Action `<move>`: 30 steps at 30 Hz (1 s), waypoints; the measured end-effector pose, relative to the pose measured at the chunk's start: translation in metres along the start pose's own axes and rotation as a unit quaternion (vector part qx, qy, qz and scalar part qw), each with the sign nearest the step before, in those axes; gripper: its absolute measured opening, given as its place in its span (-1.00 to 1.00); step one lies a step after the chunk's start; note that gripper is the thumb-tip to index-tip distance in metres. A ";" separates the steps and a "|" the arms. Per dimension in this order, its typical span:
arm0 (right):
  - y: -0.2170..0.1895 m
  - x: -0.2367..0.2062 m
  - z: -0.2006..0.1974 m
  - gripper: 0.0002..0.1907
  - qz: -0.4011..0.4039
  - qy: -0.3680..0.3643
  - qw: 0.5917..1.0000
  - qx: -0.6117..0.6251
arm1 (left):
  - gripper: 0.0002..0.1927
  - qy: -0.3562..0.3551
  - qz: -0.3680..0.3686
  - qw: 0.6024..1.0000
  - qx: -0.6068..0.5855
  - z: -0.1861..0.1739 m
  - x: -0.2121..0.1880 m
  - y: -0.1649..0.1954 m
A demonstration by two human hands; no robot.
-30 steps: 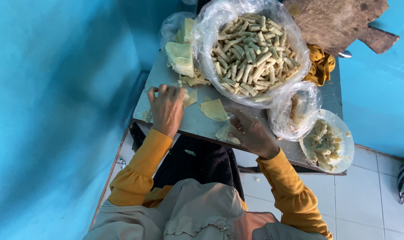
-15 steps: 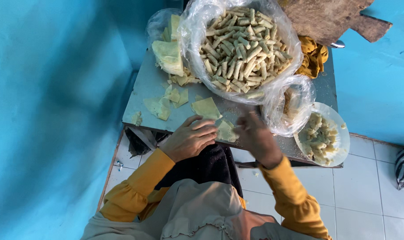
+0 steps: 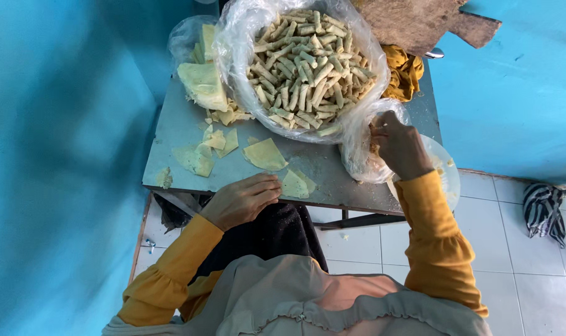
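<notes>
While left hand (image 3: pixel 242 200) rests loosely curled beside wrapper (image 3: pixel 297 184), right hand (image 3: pixel 397 144) pinches inside bag (image 3: pixel 361 146).

The pale yellow wrapper piece (image 3: pixel 297 184) lies flat near the front edge of the grey table, a rough-edged triangle-ish sheet just beside the left hand's fingertips. The small clear plastic bag (image 3: pixel 360 146) sits crumpled and open at the table's right side, some filling inside, hard to make out.

A large clear bag of rolled pastry sticks (image 3: pixel 304 65), a yellow cloth (image 3: pixel 406 71), a striped cloth (image 3: pixel 543 208) on white floor tiles (image 3: pixel 513 261).
</notes>
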State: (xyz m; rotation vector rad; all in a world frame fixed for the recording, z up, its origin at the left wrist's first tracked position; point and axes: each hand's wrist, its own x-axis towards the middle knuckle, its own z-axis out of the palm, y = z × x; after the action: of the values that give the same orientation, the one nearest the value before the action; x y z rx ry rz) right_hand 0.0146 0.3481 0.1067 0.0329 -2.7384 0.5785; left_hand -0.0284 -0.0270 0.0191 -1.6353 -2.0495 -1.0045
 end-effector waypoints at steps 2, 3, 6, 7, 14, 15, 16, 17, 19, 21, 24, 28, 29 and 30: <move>0.007 0.007 0.010 -0.81 0.024 -0.026 0.998 -0.052 | -0.80 0.004 0.008 1.000 0.003 0.002 -0.001 -0.001; 0.009 0.011 0.015 -0.80 0.065 -0.055 0.992 -0.096 | -0.79 0.005 0.007 1.000 0.004 0.003 -0.002 -0.001; 0.016 0.017 0.024 -0.79 0.081 -0.106 0.979 -0.156 | -0.77 0.003 0.004 1.000 0.010 0.005 -0.005 -0.001; 0.018 0.018 0.025 -0.79 0.069 -0.117 0.977 -0.165 | -0.77 0.000 0.007 1.000 0.011 0.006 -0.006 -0.001; 0.032 0.017 0.030 -0.56 0.027 -0.102 0.980 -0.167 | -0.73 0.019 -0.010 1.000 0.013 0.013 -0.005 0.001; 0.034 0.017 0.026 -0.58 0.028 -0.097 0.977 -0.189 | -0.74 0.029 -0.015 0.999 0.007 0.013 -0.004 0.002; 0.034 0.017 0.022 -0.60 0.029 -0.092 0.973 -0.211 | -0.74 0.037 -0.019 0.999 0.001 0.011 -0.004 0.005; 0.034 0.017 0.016 -0.62 0.045 -0.072 0.986 -0.145 | -0.75 0.046 -0.024 0.999 -0.004 0.010 -0.003 0.007; 0.030 0.012 -0.009 -0.67 0.075 -0.033 0.997 -0.011 | -0.79 0.066 -0.120 0.990 -0.030 0.008 0.000 0.017; 0.013 0.010 -0.016 -0.64 0.039 -0.032 0.984 0.172 | -0.80 0.093 -0.175 0.980 -0.018 0.007 0.005 0.026; -0.026 0.005 0.000 -0.86 -0.220 -0.051 0.974 0.019 | -0.77 0.114 -0.208 0.971 0.031 0.007 0.012 0.040; -0.093 -0.033 0.068 -0.79 -0.012 -0.133 0.954 0.269 | -0.82 0.095 -0.248 0.963 0.053 0.011 0.021 0.047; -0.104 -0.040 0.080 -0.81 -0.031 -0.128 0.958 0.256 | -0.83 0.096 -0.252 0.961 0.059 0.012 0.023 0.047; -0.112 -0.045 0.086 -0.84 -0.050 -0.123 0.961 0.243 | -0.83 0.090 -0.261 0.959 0.066 0.013 0.024 0.046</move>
State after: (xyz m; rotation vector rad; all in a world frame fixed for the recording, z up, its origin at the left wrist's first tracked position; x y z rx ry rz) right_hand 0.0389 0.2092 0.0613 0.3820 -2.7284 1.2762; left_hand 0.0104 0.0032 0.0404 -0.9099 -2.4100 -1.0976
